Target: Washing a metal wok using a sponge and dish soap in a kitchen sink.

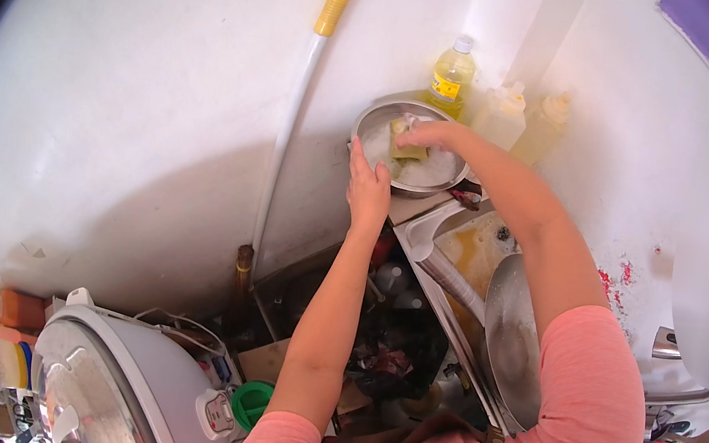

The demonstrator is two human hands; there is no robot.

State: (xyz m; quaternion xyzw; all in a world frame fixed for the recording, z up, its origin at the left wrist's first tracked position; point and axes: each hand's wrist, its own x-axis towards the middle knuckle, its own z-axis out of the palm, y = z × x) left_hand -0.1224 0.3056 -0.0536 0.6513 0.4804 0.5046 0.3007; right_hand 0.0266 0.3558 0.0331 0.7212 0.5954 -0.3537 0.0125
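A round metal basin (pixel 400 185) with whitish, soapy liquid stands at the corner of the stove, against the wall. My left hand (pixel 369 189) is at its near left rim, with the fingers along the edge and the thumb towards the inside. Inside the basin, my right hand (pixel 431 134) holds a yellow-green sponge (pixel 409 150). Foam shows around the fingers, which partly hide the sponge. Just behind the basin is a plastic bottle of yellow liquid (pixel 452 75) with a white cap.
Two squeeze bottles, one whitish (pixel 502 116) and one yellowish (pixel 543 127), stand beside my right forearm. A wok (pixel 514 346) with a long handle rests on the stained stovetop (pixel 470 244). A white pole (pixel 294 111) leans on the wall. At lower left is a large rice cooker (pixel 171 366).
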